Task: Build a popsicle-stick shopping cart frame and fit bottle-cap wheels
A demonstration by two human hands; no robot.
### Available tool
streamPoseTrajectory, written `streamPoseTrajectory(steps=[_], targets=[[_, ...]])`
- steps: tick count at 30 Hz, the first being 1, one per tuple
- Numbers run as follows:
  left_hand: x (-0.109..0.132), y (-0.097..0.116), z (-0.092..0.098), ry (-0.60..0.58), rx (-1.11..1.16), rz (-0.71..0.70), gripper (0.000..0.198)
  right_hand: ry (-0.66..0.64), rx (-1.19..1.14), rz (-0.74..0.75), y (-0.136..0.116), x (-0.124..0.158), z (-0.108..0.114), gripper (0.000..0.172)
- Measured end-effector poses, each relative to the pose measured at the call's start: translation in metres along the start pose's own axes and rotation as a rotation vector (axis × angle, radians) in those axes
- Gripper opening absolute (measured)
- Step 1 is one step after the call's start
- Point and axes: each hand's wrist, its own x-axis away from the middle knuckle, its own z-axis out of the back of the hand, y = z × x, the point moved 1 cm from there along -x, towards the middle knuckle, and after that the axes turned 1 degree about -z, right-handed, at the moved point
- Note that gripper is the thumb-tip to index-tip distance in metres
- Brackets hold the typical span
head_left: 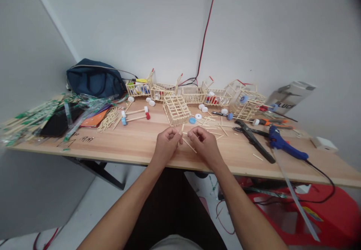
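Near the table's front edge, my left hand [168,144] and my right hand [203,144] face each other with their fingers pinched. Thin wooden sticks show between the fingertips. The left fingers close on one wooden stick [183,127] that points up and away. A short stick end [185,133] reaches to the right fingertips, which are closed on it. Below them, another stick [190,145] slants across the gap; whether a hand touches it is unclear. Just beyond the hands lies a slatted stick basket [176,110].
Several stick carts [193,95] line the wall. Bottle caps [192,120] and loose sticks [210,120] lie behind my hands. To the right are pliers [254,141] and a blue glue gun [286,144]. At left are wheel axles [135,118], a stick pile [109,119] and a dark bag [96,78].
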Motion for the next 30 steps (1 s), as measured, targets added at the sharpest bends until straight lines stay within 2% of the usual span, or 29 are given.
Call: streamPoseTrajectory(steps=[16,30], targets=[[-0.0005,0.0005,-0.0015,0.046,-0.056,-0.065,0.023,-0.015,-0.013,0.034,0.0022,-0.0007,-0.0013,0.026],[0.0002,-0.0003,-0.0055,-0.046,-0.114,-0.116,0.023,0.090,-0.093,0.001,0.0037,-0.0004,-0.0030,0.019]])
